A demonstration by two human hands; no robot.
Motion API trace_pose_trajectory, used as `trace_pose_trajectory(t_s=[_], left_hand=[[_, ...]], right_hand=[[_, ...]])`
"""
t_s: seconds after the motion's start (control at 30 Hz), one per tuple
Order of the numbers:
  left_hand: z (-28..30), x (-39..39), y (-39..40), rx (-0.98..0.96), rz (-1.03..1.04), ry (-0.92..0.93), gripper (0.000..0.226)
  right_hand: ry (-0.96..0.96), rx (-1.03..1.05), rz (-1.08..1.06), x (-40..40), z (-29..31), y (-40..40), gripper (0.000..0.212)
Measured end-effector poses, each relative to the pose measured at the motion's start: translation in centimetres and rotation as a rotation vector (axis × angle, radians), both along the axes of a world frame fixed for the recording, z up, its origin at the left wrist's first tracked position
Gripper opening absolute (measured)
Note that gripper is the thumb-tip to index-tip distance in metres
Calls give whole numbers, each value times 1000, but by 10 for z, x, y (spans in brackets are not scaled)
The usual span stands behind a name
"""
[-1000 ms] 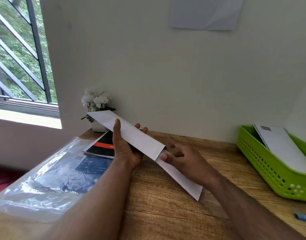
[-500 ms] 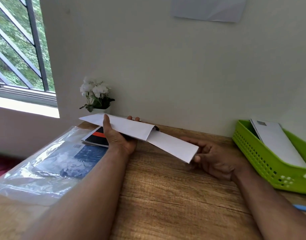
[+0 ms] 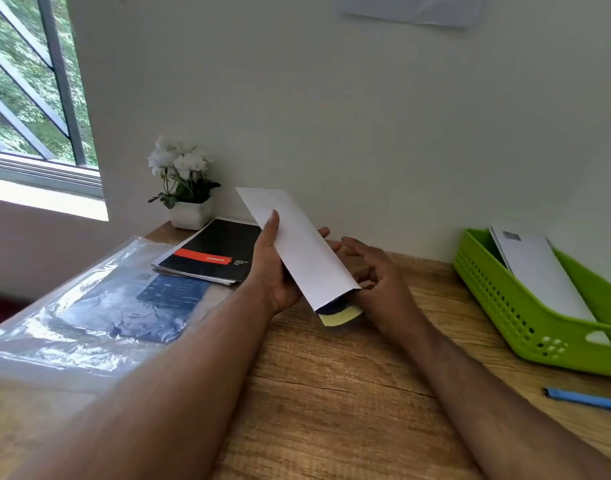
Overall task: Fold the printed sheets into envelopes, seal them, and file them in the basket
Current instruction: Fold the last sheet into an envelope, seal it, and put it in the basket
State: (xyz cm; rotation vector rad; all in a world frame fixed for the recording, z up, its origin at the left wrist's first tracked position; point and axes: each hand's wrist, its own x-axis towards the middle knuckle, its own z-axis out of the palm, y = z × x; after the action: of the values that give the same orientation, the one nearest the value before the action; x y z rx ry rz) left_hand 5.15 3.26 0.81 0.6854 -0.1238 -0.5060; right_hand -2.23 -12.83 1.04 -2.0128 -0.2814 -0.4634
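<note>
While the left hand pinches the envelope, right hand sits relaxed at its mouth: I'd peel the yellow strip slowly, then press the flap flat.

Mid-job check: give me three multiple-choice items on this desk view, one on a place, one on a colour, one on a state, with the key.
1. Where is the green basket?
A. at the desk's right side
B. beside the window
C. on the notebook

2. What colour is the strip showing at the white envelope's open end?
A. red
B. pale yellow
C. blue

3. What is the left hand doing?
A. lying flat on the desk
B. gripping the envelope
C. holding the pen

Key:
1 A, it sits at the right edge with an envelope in it.
2 B, the flap is pale yellow.
3 B, its thumb and fingers clasp the envelope off the desk, while the right hand is at its open end.
</note>
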Motion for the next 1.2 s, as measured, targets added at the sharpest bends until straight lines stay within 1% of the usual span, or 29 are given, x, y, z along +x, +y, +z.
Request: trace_pose_trajectory(t_s=[0.07,0.13,0.2,0.27,0.33,0.43,0.47,0.5,0.53,0.57,0.67,0.7,0.77,0.83,0.93,0.97,1.03,1.07,1.13,1.2], left_hand=[[1,0,-2,54,2,-4,75],[3,0,-3,130,-16,-11,69],[4,-1,-5,219,14,-64,58],[1,3,-8,366,146,-187,45],[-3,3,-13,647,276,-382,47],[-5,0,-21,1112,331,-633,43],[-5,2,-23,1260,345,-702,55],[-6,2,-25,1368,343,-763,67],[-5,-1,-25,1423,348,-811,71],[-6,-2,-25,1448,354,-860,67],[-9,-6,-25,1459,352,-942,32],[-11,-7,-24,1459,375,-945,29],[-12,-8,-25,1462,394,-948,34],[-11,-9,-24,1460,376,-988,35],[-9,-13,-24,1462,275,-1047,25],[-10,-15,-23,1462,247,-1055,23],[-11,-22,-22,1450,187,-1058,30],[-10,-26,-20,1435,147,-1069,36],[-6,-34,-14,1430,-18,-1136,45],[0,-38,-9,1496,-202,-1225,49]], right_hand=[[-154,-257,-18,-1,-3,0,58],[-240,-471,-14,-3,-5,-5,58],[-281,-599,-62,-8,-3,-10,61],[-288,-633,-105,-18,1,-14,60],[-212,-677,-77,-31,4,-21,60],[15,-871,34,-46,4,-26,80],[98,-929,79,-47,3,-27,85],[178,-960,126,-47,1,-26,89],[247,-967,167,-45,0,-26,91],[299,-964,196,-43,0,-26,92],[351,-967,208,-38,6,-28,93],[361,-987,208,-37,9,-30,92],[359,-1036,178,-34,13,-36,92],[312,-1007,129,-30,12,-42,81],[254,-792,63,-28,8,-52,51],[242,-738,43,-27,7,-54,44],[242,-673,23,-25,4,-58,37],[247,-645,30,-23,4,-58,34],[254,-580,38,-20,3,-60,28],[283,-534,50,-21,3,-61,28]])
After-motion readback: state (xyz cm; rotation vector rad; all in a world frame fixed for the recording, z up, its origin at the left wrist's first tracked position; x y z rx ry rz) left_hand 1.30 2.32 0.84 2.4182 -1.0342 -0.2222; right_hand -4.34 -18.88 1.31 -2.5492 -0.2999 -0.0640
